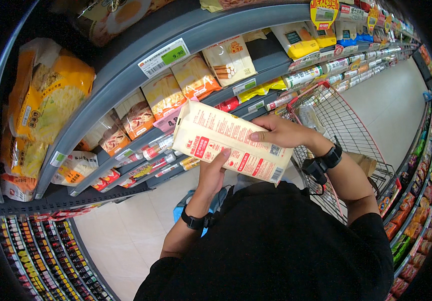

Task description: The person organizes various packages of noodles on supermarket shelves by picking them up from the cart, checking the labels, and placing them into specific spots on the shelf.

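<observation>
A cream packet of dried noodles (234, 139) is held in front of my chest, its printed back turned up towards me. The red and white panels on it bear writing, a square code and a barcode. My left hand (212, 175) grips its lower long edge, thumb on the face and fingers hidden underneath. At the upper right edge, my right hand (283, 131) holds it with the thumb pressed on top. Just beyond the packet stands the shelf with orange-and-clear noodle packets (163, 94) and a similar cream packet (229, 60).
To my right is a wire shopping cart (336, 109) with red trim, carrying a few packages. Grey shelf edges (118, 60) with price tags curve close ahead. Snack shelves (419, 210) line the far right, bottle shelves (43, 259) the lower left. Pale floor tiles (122, 229) lie between.
</observation>
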The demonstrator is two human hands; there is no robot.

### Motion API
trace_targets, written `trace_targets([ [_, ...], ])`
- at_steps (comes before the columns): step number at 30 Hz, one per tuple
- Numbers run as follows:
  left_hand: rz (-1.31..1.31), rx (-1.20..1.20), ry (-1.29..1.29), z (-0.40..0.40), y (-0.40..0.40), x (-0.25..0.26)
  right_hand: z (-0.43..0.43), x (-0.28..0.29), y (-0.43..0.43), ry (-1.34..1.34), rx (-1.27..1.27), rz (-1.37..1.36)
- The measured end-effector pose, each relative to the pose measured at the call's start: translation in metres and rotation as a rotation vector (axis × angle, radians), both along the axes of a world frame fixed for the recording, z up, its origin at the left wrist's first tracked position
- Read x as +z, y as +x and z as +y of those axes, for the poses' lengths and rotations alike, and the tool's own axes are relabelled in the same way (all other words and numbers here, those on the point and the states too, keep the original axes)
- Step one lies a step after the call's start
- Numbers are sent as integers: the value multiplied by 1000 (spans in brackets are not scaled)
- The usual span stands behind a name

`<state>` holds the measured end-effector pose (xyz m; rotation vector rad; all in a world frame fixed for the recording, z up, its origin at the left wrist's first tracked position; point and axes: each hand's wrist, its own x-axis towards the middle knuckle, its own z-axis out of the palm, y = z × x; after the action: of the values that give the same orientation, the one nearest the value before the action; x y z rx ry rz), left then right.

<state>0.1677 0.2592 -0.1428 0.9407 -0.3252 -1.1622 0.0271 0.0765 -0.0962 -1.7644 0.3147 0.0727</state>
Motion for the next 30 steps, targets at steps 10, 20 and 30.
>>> trace_targets([
  [10,3,133,-31,-16,23,-18,23,-17,-18,347,-1,-34],
  [20,63,-13,-111,-47,4,-35,24,-45,-53,545,31,-154],
  [30,-355,-176,33,-135,-69,-15,-15,-79,-127,156,-435,-208],
])
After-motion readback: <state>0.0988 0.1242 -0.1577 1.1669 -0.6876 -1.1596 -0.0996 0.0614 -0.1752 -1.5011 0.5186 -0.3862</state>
